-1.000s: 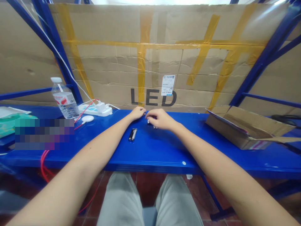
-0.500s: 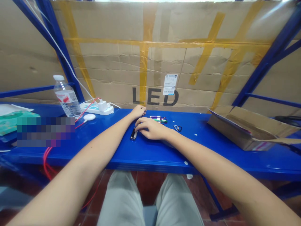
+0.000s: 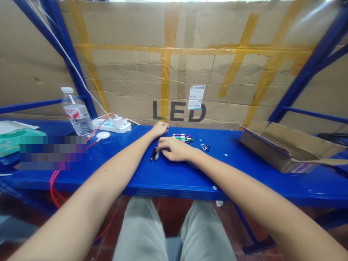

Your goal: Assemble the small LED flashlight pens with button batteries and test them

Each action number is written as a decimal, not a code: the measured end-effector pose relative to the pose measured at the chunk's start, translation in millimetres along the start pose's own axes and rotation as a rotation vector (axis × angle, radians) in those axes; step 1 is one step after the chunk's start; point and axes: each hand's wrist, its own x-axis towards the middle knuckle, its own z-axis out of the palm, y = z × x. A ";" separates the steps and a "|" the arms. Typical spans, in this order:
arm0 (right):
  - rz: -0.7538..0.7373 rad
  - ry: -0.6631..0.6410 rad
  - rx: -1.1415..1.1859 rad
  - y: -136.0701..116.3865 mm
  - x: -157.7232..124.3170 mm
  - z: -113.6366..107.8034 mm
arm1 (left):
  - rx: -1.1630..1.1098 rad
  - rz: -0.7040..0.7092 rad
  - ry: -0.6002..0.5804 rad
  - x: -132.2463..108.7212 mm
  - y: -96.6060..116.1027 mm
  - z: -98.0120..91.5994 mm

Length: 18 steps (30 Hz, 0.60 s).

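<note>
My right hand (image 3: pixel 175 149) lies low over the blue table, its bent fingers closed on the upper part of a small silver tube (image 3: pixel 157 157). Beside it lies a small black tube (image 3: pixel 152 155), close to the silver one with a narrow gap. My left hand (image 3: pixel 160 129) rests farther back on the table with curled fingers, and nothing shows in it. Behind my right hand are several shiny coloured tubes (image 3: pixel 182 137) in purple, green and silver, partly hidden by that hand. Two small carabiners (image 3: pixel 204 147), silver and black, lie to the right.
An open cardboard box (image 3: pixel 280 146) stands at the right. To the left are a water bottle (image 3: pixel 77 112), a white power strip (image 3: pixel 115 124), a white round charger (image 3: pixel 103 136) and red cables (image 3: pixel 54 186). A large cardboard panel (image 3: pixel 130 79) closes off the back.
The silver tube has shifted slightly right under my right fingers, so a gap shows between it and the black tube. My left hand has not visibly moved.
</note>
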 end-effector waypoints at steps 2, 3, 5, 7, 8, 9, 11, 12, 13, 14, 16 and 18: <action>0.001 0.006 0.010 -0.1 0.4 0.2 | 0.002 0.001 0.001 -0.9 0.8 -0.1; 0.003 0.007 0.012 -0.1 0.6 0.1 | 0.004 0.002 0.002 -1.2 1.3 -0.1; 0.009 0.004 0.014 -0.1 0.8 -1.4 | 0.007 0.003 0.004 -1.8 2.2 -0.3; 0.016 -0.015 0.020 -0.3 0.3 -5.3 | 0.011 0.003 0.004 -2.2 3.1 -0.4; 0.018 -0.031 0.026 -0.4 -0.3 -8.2 | 0.013 0.003 0.003 -2.4 3.4 -0.5; 0.023 -0.052 0.035 -0.5 -1.3 -11.8 | 0.016 0.004 0.002 -2.8 3.6 -0.5; 0.046 -0.108 0.057 -0.9 -4.2 -20.4 | 0.023 0.008 -0.002 -4.0 3.8 -0.7; 0.067 -0.140 0.071 -1.0 -5.9 -25.1 | 0.025 0.009 -0.006 -4.9 4.1 -0.9; 0.091 -0.181 0.080 -1.2 -7.7 -29.9 | 0.029 0.011 -0.009 -6.2 4.8 -1.4; 0.116 -0.213 0.085 -1.3 -9.5 -34.7 | 0.040 0.020 -0.012 -7.8 6.0 -2.3; 0.167 -0.248 0.097 -1.8 -12.7 -44.5 | 0.105 0.076 -0.003 -12.1 11.1 -5.6; 0.212 -0.231 0.099 -3.1 -15.2 -54.7 | 0.231 0.198 0.031 -18.1 20.5 -11.7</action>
